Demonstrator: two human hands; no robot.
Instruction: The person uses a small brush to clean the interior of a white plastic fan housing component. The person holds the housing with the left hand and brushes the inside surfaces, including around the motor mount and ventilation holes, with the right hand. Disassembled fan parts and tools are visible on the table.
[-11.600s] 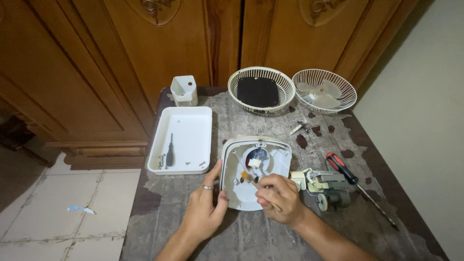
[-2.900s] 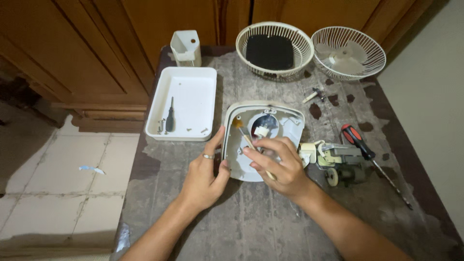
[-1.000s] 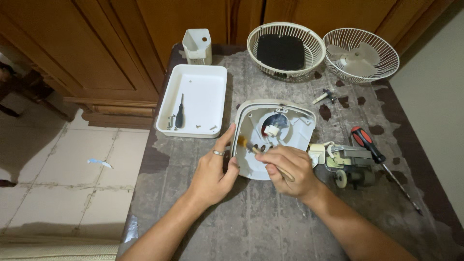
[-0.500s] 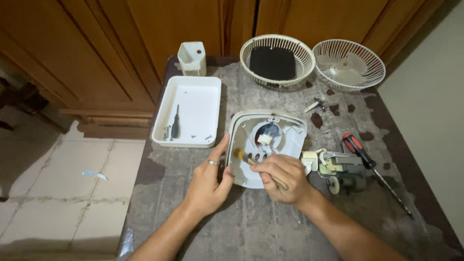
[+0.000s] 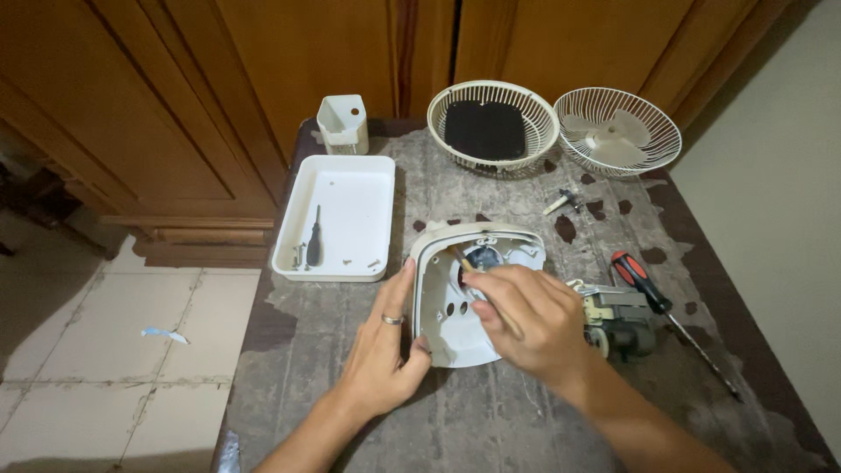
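A smooth white plastic housing (image 5: 469, 302), rounded at the top, is steadied at the centre of the mottled stone table (image 5: 350, 394) by the left hand (image 5: 381, 355), clamped on its edge. A thin wooden-handled tool (image 5: 462, 259) is gripped by the right hand (image 5: 526, 320). At 12 o'clock, two round wire grilles (image 5: 492, 127) are seen; at 10, one rectangular tray (image 5: 337, 215); at 3, one red-handled screwdriver (image 5: 644, 282) beside a motor (image 5: 618, 320).

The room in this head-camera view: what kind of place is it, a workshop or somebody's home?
Probably a home, used for a repair. A worn table stands against wooden cabinet doors on a tiled floor, with fan grilles, a screwdriver and a small motor laid out.
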